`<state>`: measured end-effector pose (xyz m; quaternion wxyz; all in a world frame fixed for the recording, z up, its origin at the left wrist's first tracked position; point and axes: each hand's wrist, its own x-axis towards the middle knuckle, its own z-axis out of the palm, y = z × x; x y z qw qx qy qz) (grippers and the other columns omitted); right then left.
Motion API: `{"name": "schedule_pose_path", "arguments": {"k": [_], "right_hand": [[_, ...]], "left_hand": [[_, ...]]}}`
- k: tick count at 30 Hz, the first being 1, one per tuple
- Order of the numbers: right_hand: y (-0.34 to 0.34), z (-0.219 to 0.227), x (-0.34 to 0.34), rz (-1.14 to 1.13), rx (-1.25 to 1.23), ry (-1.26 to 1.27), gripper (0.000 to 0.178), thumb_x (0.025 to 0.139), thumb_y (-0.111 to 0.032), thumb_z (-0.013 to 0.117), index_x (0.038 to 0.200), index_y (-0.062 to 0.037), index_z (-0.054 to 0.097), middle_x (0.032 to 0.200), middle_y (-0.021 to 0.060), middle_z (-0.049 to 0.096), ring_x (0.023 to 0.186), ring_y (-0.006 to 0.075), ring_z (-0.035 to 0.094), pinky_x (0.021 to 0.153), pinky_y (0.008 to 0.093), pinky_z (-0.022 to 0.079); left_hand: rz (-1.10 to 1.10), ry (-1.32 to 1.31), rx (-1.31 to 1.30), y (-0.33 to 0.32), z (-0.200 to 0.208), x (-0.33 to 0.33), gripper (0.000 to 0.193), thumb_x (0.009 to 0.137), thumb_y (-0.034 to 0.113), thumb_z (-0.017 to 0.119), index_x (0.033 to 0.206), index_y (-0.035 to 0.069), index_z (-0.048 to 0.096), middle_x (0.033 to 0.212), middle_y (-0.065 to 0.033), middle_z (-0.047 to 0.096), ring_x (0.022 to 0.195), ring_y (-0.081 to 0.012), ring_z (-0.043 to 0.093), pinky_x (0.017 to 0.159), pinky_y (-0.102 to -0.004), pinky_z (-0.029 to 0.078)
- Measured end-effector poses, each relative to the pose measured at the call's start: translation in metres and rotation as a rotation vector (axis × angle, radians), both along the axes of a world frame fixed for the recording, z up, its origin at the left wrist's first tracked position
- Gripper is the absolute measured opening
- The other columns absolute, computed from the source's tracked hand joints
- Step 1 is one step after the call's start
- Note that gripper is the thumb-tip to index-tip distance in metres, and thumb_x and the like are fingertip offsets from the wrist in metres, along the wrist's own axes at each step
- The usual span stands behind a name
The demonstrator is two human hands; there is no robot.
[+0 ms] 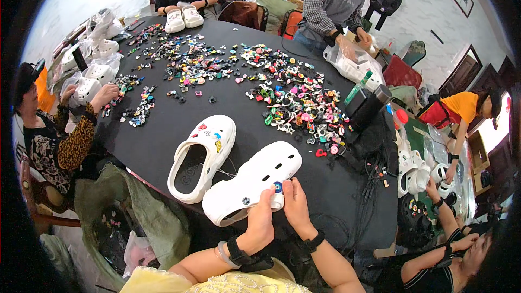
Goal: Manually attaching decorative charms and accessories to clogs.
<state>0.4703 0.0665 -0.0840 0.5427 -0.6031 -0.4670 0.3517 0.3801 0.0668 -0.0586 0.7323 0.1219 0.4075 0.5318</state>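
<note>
Tilted on its side over the near edge of the black table, a white clog [255, 176] shows its row of dark vent holes. My left hand [260, 223] grips its lower edge, thumb beside a round blue eye-shaped shoe charm [278, 186]. On the other side of that charm, my right hand [297, 209] is closed on the clog's edge; the fingers behind are hidden. A grey round rivet shows at the strap. Just left stands the matching white clog [223, 141], upright, with several colourful charms on its toe. A thin clear string runs between the two clogs.
Heaps of small colourful shoe charms [304, 97] spread across the black table [347, 206]. A dark bottle [374, 100] stands at the right. A green sack [152, 211] gapes at lower left. Several people handle white clogs around the table, one with a plastic bag [353, 68].
</note>
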Motion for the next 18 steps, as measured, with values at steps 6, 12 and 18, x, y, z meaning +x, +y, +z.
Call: {"name": "schedule_pose_path", "arguments": {"k": [6, 12, 18], "right_hand": [[-0.003, 0.004, -0.006, -0.078, -0.017, -0.128, 0.034, 0.094, -0.031, 0.037, 0.09, 0.0009, 0.047, 0.069, 0.0214, 0.054, 0.062, 0.0339, 0.056, 0.056, 0.038, 0.041], [-0.001, 0.005, -0.002, -0.056, -0.048, -0.193, 0.033, 0.095, -0.028, 0.034, 0.089, 0.0013, 0.047, 0.069, 0.0215, 0.053, 0.063, 0.0381, 0.054, 0.055, 0.04, 0.04], [0.003, 0.001, 0.005, 0.001, -0.019, -0.19, 0.033, 0.096, -0.027, 0.032, 0.091, 0.0015, 0.049, 0.072, 0.0231, 0.053, 0.066, 0.0387, 0.054, 0.058, 0.0396, 0.041]], "left_hand": [[-0.015, 0.019, -0.017, 0.0, 0.002, -0.001, 0.023, 0.084, 0.015, 0.056, 0.104, 0.004, 0.055, 0.099, -0.0022, 0.058, 0.089, -0.011, 0.053, 0.079, -0.0261, 0.041], [-0.009, -0.009, -0.027, 0.0, 0.006, -0.002, 0.025, 0.083, 0.015, 0.057, 0.106, 0.003, 0.054, 0.101, -0.0023, 0.058, 0.092, -0.0114, 0.053, 0.082, -0.0262, 0.04], [-0.032, -0.018, -0.027, 0.002, 0.005, -0.003, 0.024, 0.084, 0.015, 0.056, 0.105, 0.004, 0.054, 0.099, -0.002, 0.058, 0.09, -0.0109, 0.053, 0.08, -0.026, 0.041]]}}
